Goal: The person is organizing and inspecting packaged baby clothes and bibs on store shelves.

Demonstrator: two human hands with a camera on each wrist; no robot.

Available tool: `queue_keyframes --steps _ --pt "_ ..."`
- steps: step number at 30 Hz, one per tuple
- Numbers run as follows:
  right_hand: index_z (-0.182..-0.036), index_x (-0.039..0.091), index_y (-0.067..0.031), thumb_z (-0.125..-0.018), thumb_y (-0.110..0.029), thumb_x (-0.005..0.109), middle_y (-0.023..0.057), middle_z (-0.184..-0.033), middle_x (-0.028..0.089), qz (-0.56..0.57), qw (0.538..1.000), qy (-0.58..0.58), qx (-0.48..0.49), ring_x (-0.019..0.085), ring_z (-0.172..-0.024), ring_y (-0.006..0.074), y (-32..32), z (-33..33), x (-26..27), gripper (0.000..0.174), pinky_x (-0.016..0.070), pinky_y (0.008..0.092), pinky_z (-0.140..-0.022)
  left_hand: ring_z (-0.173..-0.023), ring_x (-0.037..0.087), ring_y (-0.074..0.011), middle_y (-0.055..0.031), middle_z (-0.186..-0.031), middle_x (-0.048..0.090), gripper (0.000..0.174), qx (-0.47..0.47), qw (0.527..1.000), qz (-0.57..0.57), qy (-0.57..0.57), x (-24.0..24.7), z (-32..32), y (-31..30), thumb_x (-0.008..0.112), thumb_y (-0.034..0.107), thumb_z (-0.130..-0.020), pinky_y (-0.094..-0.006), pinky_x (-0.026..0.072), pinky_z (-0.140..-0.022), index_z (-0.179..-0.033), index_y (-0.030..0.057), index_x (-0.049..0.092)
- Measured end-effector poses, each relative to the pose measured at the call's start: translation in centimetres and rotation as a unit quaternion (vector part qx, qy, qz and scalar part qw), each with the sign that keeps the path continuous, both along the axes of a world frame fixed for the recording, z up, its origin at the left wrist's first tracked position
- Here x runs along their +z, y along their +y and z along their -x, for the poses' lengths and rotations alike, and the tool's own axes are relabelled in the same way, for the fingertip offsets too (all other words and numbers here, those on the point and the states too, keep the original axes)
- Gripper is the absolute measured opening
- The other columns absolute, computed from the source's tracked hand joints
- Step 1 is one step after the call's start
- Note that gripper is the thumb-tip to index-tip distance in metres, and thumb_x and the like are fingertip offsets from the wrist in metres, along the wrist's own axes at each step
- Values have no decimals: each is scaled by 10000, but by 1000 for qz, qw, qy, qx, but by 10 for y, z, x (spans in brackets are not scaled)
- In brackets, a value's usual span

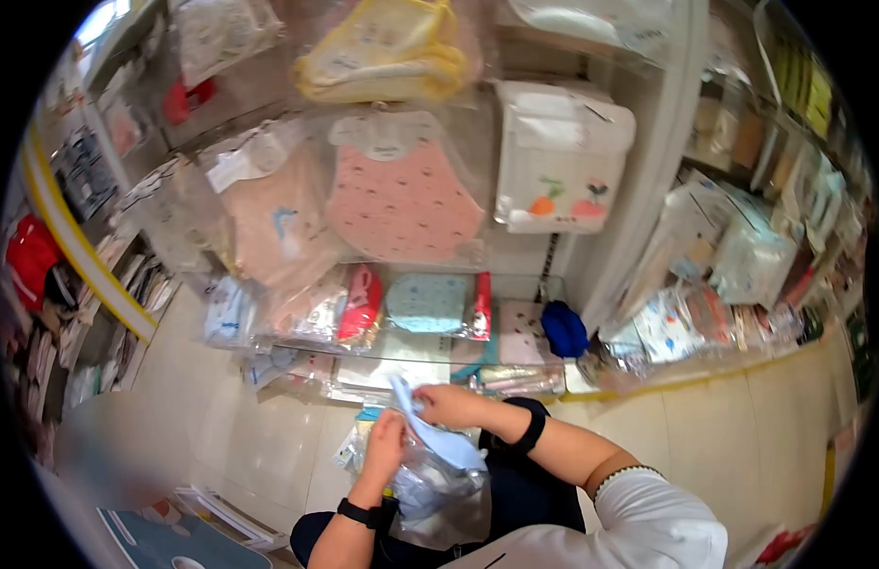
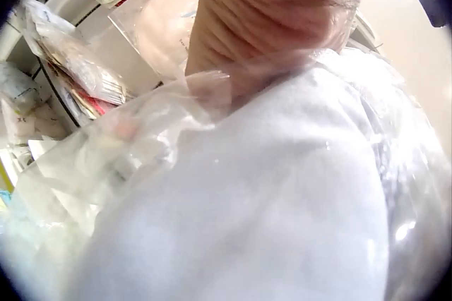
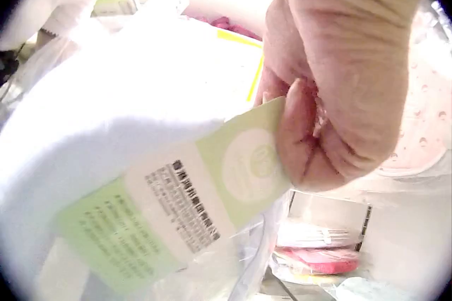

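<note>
Light blue cloth [image 1: 449,444] lies over a clear plastic bag [image 1: 444,498] above the person's lap. The right hand [image 1: 449,405] holds its upper end. In the right wrist view the right hand [image 3: 339,82] pinches a green and white printed card [image 3: 176,206] between thumb and fingers, with pale cloth [image 3: 92,139] beside it. The left hand [image 1: 387,441] is at the bag's left side, fingers curled at its edge. From the left wrist, the left hand [image 2: 275,26] is partly behind clear film, with pale blue cloth [image 2: 261,195] filling the foreground; its fingertips are hidden.
Bagged garments, among them a pink one [image 1: 401,204] and a white one with fruit prints [image 1: 563,161], hang in front. Below them a glass shelf [image 1: 430,356] holds packets and a dark blue item [image 1: 564,329]. More packed racks stand left and right, and a blue-grey printed panel [image 1: 188,541] is lower left.
</note>
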State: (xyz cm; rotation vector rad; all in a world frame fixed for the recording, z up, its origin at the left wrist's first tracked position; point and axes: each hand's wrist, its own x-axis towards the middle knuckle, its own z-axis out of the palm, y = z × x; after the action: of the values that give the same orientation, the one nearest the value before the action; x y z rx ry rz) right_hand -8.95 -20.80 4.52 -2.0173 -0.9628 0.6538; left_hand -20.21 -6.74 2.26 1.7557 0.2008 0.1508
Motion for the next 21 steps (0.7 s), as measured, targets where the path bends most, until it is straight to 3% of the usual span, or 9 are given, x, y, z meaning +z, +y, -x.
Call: queue_keyframes --steps 1,2,4,7,12,16,19,20,21 --pt "-1096 525 3 -762 -195 597 50 -731 570 -98 987 126 -18 529 -669 104 -3 1 9 395 422 238 -600 -492 397 -85 -48 -724 571 158 2 1000 23 3 -2 0 3 386 148 -854 -205 339 -460 -837 51 511" --pt "-1133 496 -6 -793 -128 564 11 -773 555 -181 965 185 -42 508 -685 79 -1 2 0 367 409 215 -613 -490 406 -84 -49 -730 565 166 8 999 46 5 -2 -2 5 383 146 -849 -206 340 -448 -858 52 520" --pt "-1159 461 -23 -813 -84 529 -11 -779 528 -239 927 288 -34 479 -688 63 -2 12 13 357 393 203 -617 -488 426 -81 -43 -722 553 190 21 991 127 22 -2 -4 2 386 147 -840 -207 342 -429 -906 48 534" --pt "-1121 447 -39 -820 -53 516 -34 -767 512 -272 935 225 13 453 -694 24 -4 16 8 309 376 188 -620 -482 464 -70 -5 -671 529 267 15 960 275 47 10 -8 -3 397 167 -830 -215 350 -397 -1017 39 538" --pt "-1007 534 -41 -830 -54 503 -69 -691 473 -341 892 296 -21 404 -619 -3 -3 11 23 180 326 158 -567 -459 415 -63 11 -616 490 229 3 976 216 36 21 -5 0 394 181 -824 -197 327 -417 -940 46 538" --pt "-1002 527 -45 -840 -64 478 -73 -627 441 -268 940 212 11 382 -569 7 2 2 24 170 313 174 -518 -475 415 -76 3 -608 478 187 -4 980 190 55 21 -7 4 394 184 -803 -201 335 -436 -847 48 515" --pt "-966 522 -59 -836 -99 468 2 -596 484 -284 946 68 -143 446 -531 73 20 16 9 147 353 227 -496 -460 386 -75 -21 -580 472 172 0 967 252 39 19 -3 2 381 182 -815 -196 313 -432 -744 65 484" --pt "-993 495 -69 -850 -124 441 65 -598 492 -267 950 15 -161 486 -528 156 22 20 4 162 386 284 -515 -458 384 -77 -29 -576 473 171 0 962 272 36 21 -2 1 383 184 -815 -195 314 -432 -720 70 468" --pt "-1008 484 -72 -851 -123 434 78 -605 499 -271 946 -27 -177 498 -539 175 27 21 -13 172 395 300 -528 -457 383 -79 -37 -572 474 176 -1 956 290 32 25 -1 1 386 186 -815 -194 315 -432 -695 74 451"
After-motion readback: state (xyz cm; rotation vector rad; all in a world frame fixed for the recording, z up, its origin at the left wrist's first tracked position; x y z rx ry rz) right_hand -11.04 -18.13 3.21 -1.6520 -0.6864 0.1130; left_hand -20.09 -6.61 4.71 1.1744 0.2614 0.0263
